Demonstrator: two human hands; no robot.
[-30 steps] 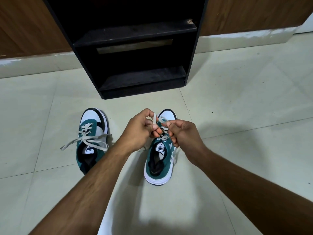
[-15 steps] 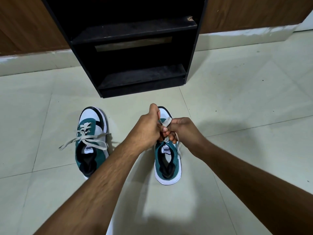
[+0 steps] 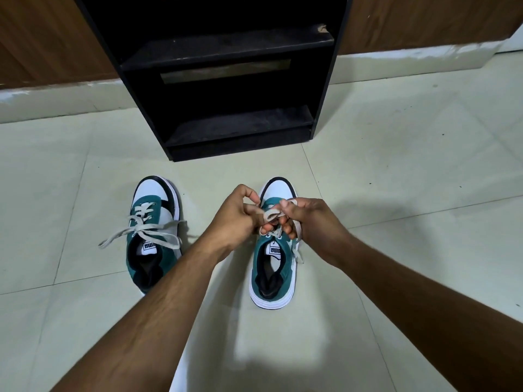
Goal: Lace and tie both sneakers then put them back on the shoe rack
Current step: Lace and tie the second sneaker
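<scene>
Since the flat lace looks soft and floppy, I keep my left hand and right hand pinching it near the knot, above the right sneaker on the floor.

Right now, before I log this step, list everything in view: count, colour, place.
left sneaker: 1, teal, white and black, on the floor left of the hands, laces crossed and splayed loose to both sides
right sneaker: 1, same colours, on the floor under the hands, toe toward the rack
lace: 1, pale grey, on the right sneaker, pinched between both hands
shoe rack: 1, black, against the wall ahead, visible shelves bare
floor: pale tiles
wall panels: brown wood, either side of the rack, white skirting below
left hand: 1, closed on the lace
right hand: 1, closed on the lace
</scene>
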